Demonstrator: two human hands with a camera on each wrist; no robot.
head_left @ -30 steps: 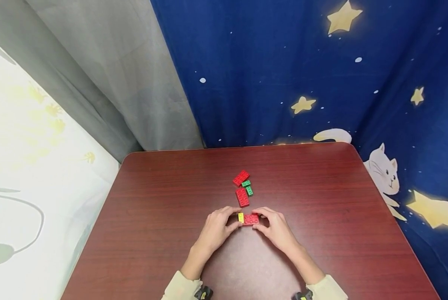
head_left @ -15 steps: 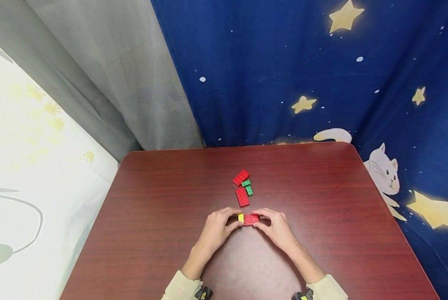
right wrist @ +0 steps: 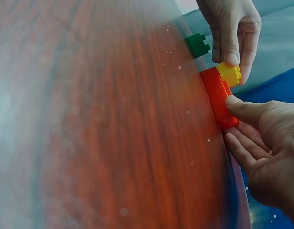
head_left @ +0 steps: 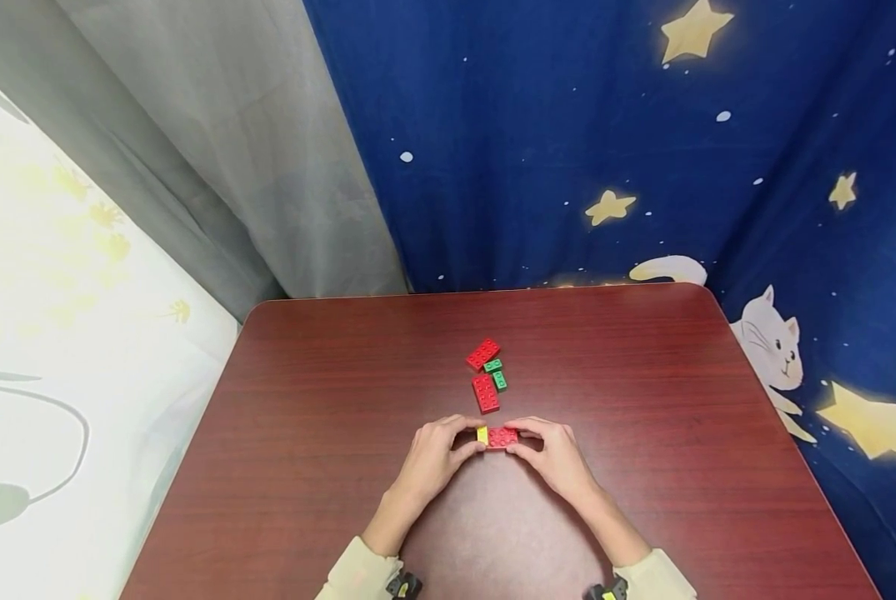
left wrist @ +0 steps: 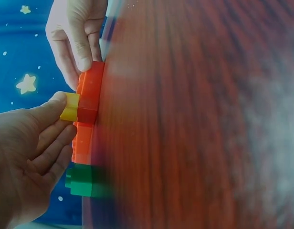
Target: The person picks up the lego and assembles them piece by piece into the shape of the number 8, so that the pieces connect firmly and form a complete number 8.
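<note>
Only wrist views clearly show yellow brick (right wrist: 228, 74) atop red brick (right wrist: 215, 95).

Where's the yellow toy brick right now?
In the head view, the yellow toy brick sits atop the left end of the red toy brick between the hands, pinched by the left hand; the right hand grips the red one's other end.

1. The table (head_left: 305, 433) is reddish-brown wood-grain with rounded far corners.
2. Farthest off lies a slanted red brick (head_left: 483, 354).
3. Just nearer sit a small green brick (head_left: 493, 366) and another green brick (head_left: 499, 382).
4. Beside those lies a second red brick (head_left: 485, 393).
5. Nearest, a third red brick (head_left: 503, 438) lies crosswise.
</note>
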